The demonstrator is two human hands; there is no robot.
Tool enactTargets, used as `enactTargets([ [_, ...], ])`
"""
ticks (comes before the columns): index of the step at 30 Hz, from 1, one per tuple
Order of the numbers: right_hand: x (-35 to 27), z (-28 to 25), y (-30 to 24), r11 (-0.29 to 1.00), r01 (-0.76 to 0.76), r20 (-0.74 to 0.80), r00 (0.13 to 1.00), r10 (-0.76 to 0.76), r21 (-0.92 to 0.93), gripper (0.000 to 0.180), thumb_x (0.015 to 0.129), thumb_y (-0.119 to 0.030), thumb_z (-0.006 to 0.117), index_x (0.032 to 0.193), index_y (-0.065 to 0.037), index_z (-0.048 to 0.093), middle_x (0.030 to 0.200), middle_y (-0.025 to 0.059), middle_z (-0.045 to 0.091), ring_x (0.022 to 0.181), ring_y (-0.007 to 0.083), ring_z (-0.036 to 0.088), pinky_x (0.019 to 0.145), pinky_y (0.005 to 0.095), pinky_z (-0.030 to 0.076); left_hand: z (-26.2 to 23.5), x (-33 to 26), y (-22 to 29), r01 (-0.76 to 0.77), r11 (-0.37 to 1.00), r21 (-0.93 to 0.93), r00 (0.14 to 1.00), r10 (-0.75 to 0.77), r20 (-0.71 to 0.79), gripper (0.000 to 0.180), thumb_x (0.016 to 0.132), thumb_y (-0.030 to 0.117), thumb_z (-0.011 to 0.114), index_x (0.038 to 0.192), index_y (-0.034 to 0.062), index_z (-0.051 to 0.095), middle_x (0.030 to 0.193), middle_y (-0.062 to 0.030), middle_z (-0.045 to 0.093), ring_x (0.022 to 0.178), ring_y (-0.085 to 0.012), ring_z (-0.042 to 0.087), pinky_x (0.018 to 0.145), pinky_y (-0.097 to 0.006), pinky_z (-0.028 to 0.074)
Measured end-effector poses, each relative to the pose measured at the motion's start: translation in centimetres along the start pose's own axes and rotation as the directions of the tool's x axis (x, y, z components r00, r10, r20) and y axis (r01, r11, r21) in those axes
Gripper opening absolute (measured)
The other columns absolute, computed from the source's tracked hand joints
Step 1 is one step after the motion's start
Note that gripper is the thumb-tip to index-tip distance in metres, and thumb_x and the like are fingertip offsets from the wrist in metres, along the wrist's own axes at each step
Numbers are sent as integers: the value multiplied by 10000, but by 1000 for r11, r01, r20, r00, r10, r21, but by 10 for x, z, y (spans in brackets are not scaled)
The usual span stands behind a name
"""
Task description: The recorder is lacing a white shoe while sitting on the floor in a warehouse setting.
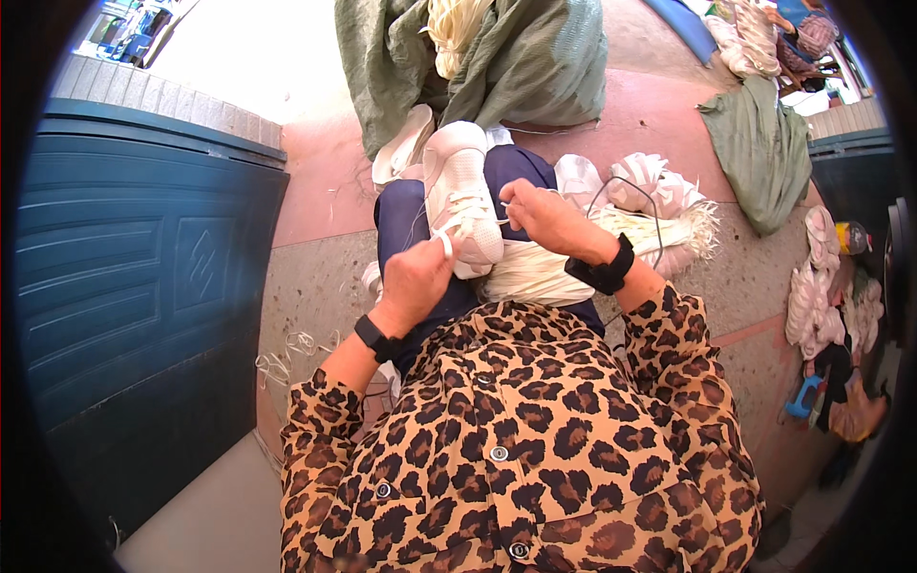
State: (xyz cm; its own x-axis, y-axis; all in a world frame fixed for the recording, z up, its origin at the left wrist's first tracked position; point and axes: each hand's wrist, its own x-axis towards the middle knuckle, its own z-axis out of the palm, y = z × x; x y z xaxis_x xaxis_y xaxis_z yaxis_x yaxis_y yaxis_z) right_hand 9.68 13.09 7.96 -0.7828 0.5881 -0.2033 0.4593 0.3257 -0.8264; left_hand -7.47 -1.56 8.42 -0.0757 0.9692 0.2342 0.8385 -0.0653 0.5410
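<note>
A white sneaker [447, 169] rests across my lap, toe toward me, partly threaded with a white shoelace [446, 244]. My left hand [416, 283] is closed around one lace end beside the toe. Across from it, my right hand [552, 222] is pinched at the sneaker's right side, where a thin stretch of lace runs to the fingers. A thick bundle of cream laces [537, 275] lies over my thighs under my right wrist. Another white shoe [402, 147] sits just beyond my left knee.
A large green sack [549, 72] stands ahead, with a laces bundle [453, 36] on it. Wrapped white shoes [642, 183] lie right of my knees. Loose laces [287, 358] are on the floor at left. Blue door panels [105, 253] stand at left; another green sack [759, 158] lies at right.
</note>
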Motion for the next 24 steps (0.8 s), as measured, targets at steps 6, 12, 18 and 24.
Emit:
enactTargets([
  [6,7,30,7,854,-158,79,987,137,495,213,848,-163,515,890,31,591,657,28,545,594,84,486,570,237,420,3,-14,15,-168,986,15,977,164,135,218,735,99,582,952,90,561,595,-46,458,534,-203,521,457,-317,413],
  [12,2,39,10,934,-97,6,995,101,343,198,831,-146,504,878,27,588,687,97,591,597,176,548,581,276,437,8,-10,20,-209,978,9,971,206,123,193,746,95,568,938,96,551,576,-48,442,518,-201,513,451,-313,410],
  [18,-4,41,4,992,119,-124,985,-124,-48,169,779,-127,515,791,10,613,754,166,565,733,310,559,663,349,442,7,-9,24,-161,987,-19,979,162,126,199,723,38,564,921,53,571,606,-77,505,547,-239,533,474,-323,422],
  [24,-4,43,-2,983,120,-167,976,-142,-139,163,748,-121,515,750,0,624,735,175,539,720,334,535,668,396,428,9,-6,25,-167,986,-28,979,169,115,209,712,12,558,919,36,568,615,-83,509,552,-238,537,474,-323,423],
])
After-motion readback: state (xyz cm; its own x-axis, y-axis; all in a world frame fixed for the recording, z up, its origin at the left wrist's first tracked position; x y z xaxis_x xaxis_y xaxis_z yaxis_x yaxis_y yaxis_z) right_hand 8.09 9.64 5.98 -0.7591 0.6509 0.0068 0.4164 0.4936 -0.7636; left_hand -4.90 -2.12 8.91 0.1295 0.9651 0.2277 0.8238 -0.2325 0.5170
